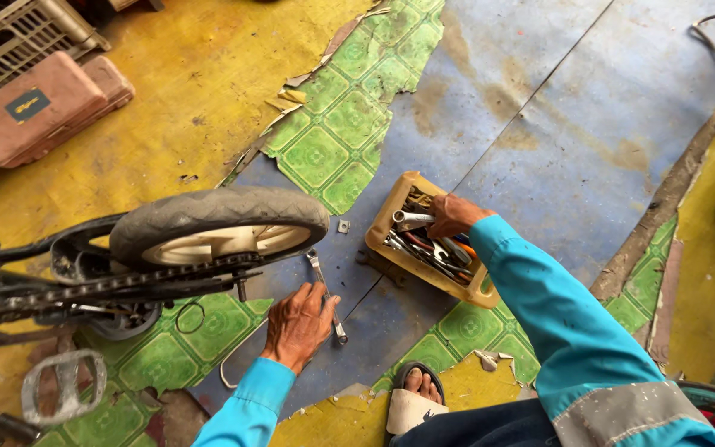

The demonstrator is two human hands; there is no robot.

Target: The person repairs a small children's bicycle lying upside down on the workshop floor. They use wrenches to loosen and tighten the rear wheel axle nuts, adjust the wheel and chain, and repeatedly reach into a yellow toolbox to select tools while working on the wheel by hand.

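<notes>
My left hand rests on the floor, fingers over a metal spanner that lies just below the small bicycle wheel. My right hand reaches into a yellow tool tray full of several spanners and other tools; its fingers are among them and I cannot tell if they grip one. The wheel, with its chain and frame, lies to the left. Both arms wear blue sleeves.
A small nut lies on the floor near the tyre. A pedal sits at lower left. A pink case and a crate stand at top left. My sandalled foot is at the bottom.
</notes>
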